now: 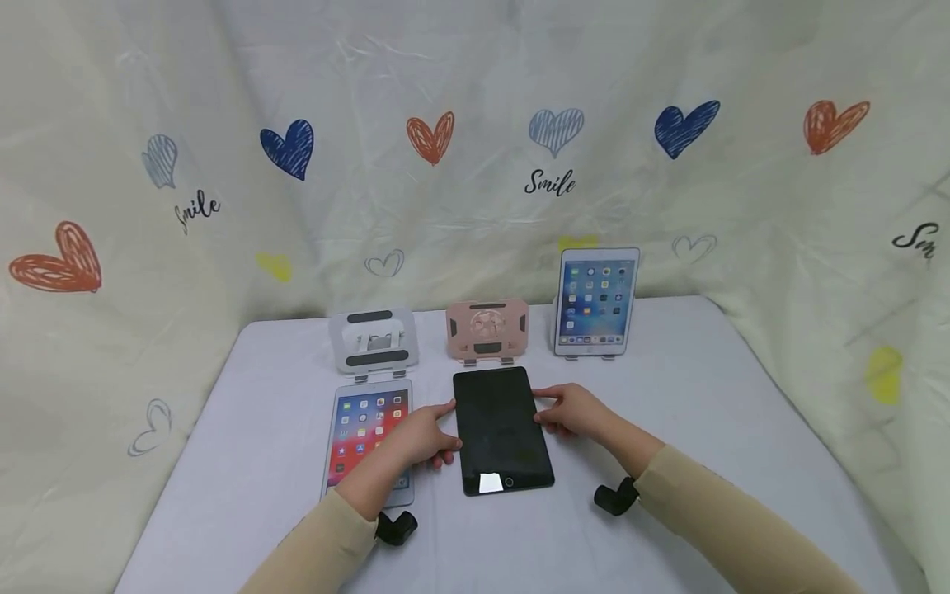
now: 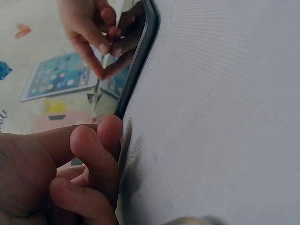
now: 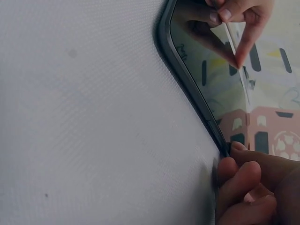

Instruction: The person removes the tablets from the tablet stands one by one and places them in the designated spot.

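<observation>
A black tablet (image 1: pixel 503 429) with a dark screen lies in front of the pink stand. At its left long edge my left hand (image 1: pixel 423 435) holds on with thumb and index finger. My right hand (image 1: pixel 573 410) grips the opposite edge the same way. Curled fingers (image 2: pixel 96 159) show below the tablet's rim in the left wrist view, and similar fingers (image 3: pixel 243 183) in the right wrist view. Whether the tablet is slightly raised I cannot tell. Partly beneath my left forearm, a white tablet (image 1: pixel 364 421) with a lit red-blue screen lies flat.
Behind these stand a grey-white tablet stand (image 1: pixel 374 360) and a pink tablet stand (image 1: pixel 460 346). To the right, another white tablet (image 1: pixel 596 301) leans upright on its stand. The table (image 1: pixel 705 412) has a white cover, and a heart-printed sheet (image 1: pixel 475 214) hangs behind it.
</observation>
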